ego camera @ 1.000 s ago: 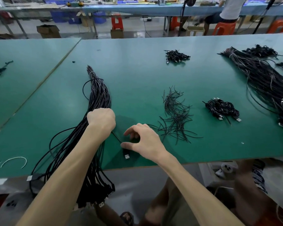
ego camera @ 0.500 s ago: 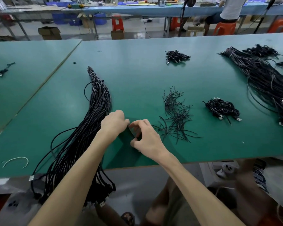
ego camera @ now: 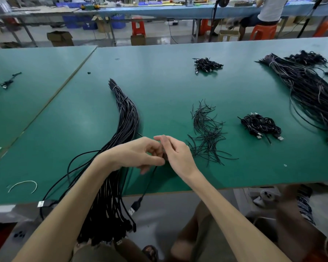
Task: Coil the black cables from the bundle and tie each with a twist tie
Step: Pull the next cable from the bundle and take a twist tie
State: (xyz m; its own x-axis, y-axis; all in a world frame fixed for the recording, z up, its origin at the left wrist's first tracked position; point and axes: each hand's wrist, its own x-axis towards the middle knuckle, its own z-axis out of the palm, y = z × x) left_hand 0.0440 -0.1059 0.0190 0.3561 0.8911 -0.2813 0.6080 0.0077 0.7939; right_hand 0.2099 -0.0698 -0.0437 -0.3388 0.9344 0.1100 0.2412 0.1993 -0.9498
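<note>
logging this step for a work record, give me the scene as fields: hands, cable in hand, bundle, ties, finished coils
left hand: pinches one black cable
right hand: against the left hand, grip hidden
black cable: hangs from the hands, plug past the table edge
bundle: uncoiled, left of the hands, near ends hang off the table
twist ties: loose pile right of the hands
coiled cables: pile further right

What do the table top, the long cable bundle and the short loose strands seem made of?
Table top: matte green mat, probably rubber or vinyl, given soft dull reflections. Cable bundle: smooth black plastic jackets with faint sheen. Short strands: thin black twist ties, likely plastic-coated wire since they hold bends.
</note>
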